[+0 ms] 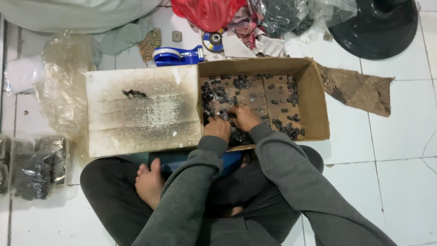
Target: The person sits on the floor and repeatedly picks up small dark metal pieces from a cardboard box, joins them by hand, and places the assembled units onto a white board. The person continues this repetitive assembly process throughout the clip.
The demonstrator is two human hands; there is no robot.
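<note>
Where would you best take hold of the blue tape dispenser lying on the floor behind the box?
Probably by the handle end of the blue tape dispenser, on its right, coming from above. It lies flat on the tiled floor with the roll at the left, and the cardboard box blocks the near side.

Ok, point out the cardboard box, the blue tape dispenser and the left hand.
cardboard box (318,98), head view, bare right wall.
blue tape dispenser (175,56), head view, middle of its body.
left hand (217,128), head view, back of the hand, among small black parts.
</note>
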